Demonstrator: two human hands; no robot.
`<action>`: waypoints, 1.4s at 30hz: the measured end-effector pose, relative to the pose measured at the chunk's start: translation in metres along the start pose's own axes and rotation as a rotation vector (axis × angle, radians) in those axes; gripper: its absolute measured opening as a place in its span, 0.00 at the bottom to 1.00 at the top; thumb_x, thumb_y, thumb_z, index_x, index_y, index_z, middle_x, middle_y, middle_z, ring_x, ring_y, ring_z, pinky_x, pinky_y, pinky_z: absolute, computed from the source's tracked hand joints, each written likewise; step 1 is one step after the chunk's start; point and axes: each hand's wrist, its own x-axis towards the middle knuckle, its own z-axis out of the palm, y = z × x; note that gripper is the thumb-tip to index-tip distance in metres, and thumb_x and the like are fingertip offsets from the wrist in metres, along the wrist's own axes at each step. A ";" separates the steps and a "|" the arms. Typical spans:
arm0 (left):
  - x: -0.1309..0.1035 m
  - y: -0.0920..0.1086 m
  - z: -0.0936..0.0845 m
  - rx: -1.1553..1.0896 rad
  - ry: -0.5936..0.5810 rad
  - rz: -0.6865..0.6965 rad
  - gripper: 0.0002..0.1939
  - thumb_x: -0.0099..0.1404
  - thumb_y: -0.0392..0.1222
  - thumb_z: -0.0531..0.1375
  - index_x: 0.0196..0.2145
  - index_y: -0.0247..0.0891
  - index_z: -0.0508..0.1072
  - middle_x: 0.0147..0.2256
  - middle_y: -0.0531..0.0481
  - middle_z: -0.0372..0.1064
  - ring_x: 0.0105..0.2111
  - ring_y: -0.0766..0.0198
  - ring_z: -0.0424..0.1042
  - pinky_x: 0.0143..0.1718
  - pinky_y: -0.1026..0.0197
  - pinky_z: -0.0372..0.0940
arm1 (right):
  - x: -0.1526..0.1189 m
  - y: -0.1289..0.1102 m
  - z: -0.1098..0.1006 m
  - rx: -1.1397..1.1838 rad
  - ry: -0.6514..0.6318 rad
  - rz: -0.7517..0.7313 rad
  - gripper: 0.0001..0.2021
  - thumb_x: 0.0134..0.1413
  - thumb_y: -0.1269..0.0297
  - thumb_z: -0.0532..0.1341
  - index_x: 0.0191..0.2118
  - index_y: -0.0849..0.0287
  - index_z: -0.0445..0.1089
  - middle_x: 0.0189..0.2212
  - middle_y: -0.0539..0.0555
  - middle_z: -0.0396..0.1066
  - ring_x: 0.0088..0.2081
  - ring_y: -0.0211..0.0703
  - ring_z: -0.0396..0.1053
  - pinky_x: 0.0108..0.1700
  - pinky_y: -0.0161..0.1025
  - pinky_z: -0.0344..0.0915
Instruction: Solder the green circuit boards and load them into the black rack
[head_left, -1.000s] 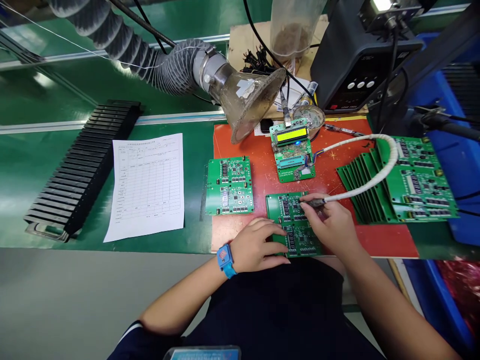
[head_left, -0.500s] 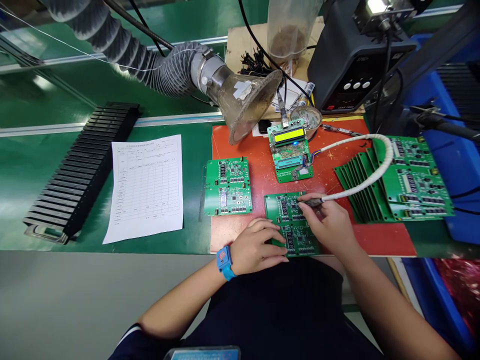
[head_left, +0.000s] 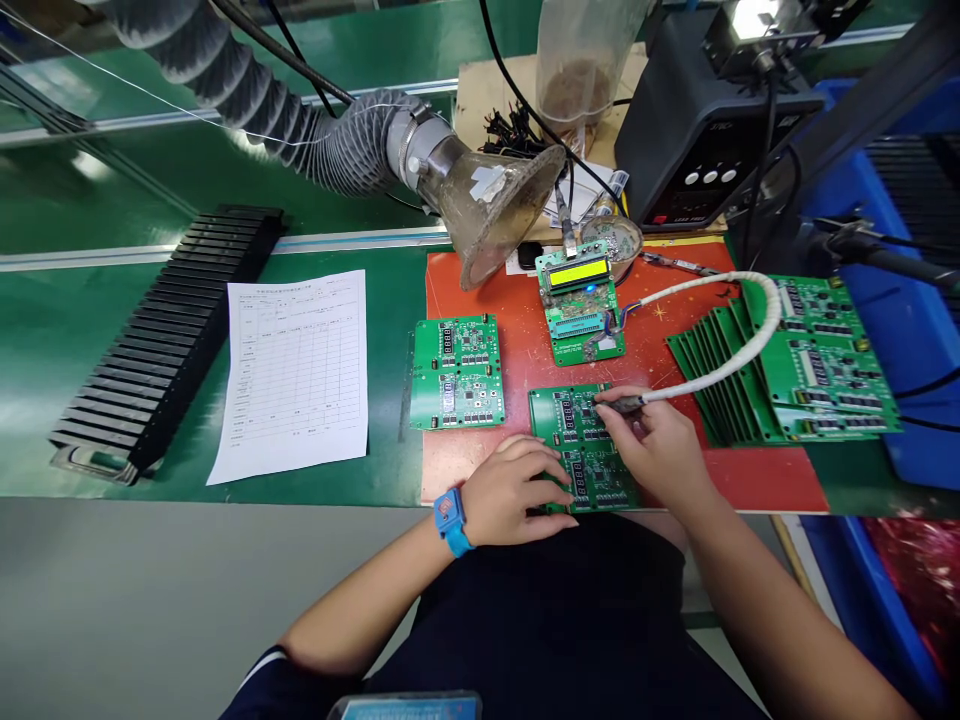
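Observation:
A green circuit board (head_left: 604, 465) lies at the front edge of the red mat. My left hand (head_left: 521, 490), with a blue wrist strap (head_left: 451, 522), rests on its left side with fingers spread. In my right hand (head_left: 660, 440) is a probe (head_left: 624, 404), its tip against the board's upper part. A white sleeved cable (head_left: 720, 378) runs from the probe to a programmer board (head_left: 579, 300) with a lit yellow display and a blue light. Left of my board lies a pair of joined green boards (head_left: 457, 372).
Several green boards (head_left: 825, 350) lean in a stack at the right. A fume funnel (head_left: 499, 215) hangs over the mat's back. At left are a printed sheet (head_left: 292, 375) and a black rack (head_left: 169, 345). A black soldering station (head_left: 705, 150) and blue bin (head_left: 915, 350) stand right.
The camera view has shifted very slightly. Both hands, the probe and the board keep the same places relative to each other.

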 end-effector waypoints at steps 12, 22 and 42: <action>-0.002 -0.002 0.002 0.006 -0.025 -0.015 0.13 0.63 0.53 0.64 0.36 0.41 0.76 0.38 0.50 0.74 0.48 0.61 0.70 0.56 0.55 0.61 | 0.000 0.000 0.000 -0.002 0.001 -0.018 0.09 0.59 0.58 0.58 0.39 0.57 0.70 0.35 0.55 0.75 0.31 0.43 0.71 0.32 0.38 0.67; -0.001 -0.002 0.002 -0.008 -0.005 -0.009 0.12 0.62 0.51 0.65 0.36 0.40 0.76 0.38 0.51 0.75 0.48 0.61 0.69 0.55 0.57 0.61 | -0.001 0.000 -0.001 0.000 0.009 -0.028 0.08 0.59 0.60 0.59 0.39 0.58 0.70 0.34 0.54 0.75 0.28 0.39 0.69 0.32 0.36 0.66; 0.002 -0.001 0.000 0.043 -0.014 0.023 0.13 0.64 0.53 0.63 0.37 0.40 0.75 0.39 0.50 0.74 0.46 0.61 0.70 0.52 0.56 0.61 | -0.060 -0.002 -0.033 0.205 -0.128 0.165 0.08 0.61 0.60 0.61 0.43 0.56 0.69 0.39 0.54 0.73 0.36 0.40 0.73 0.34 0.33 0.73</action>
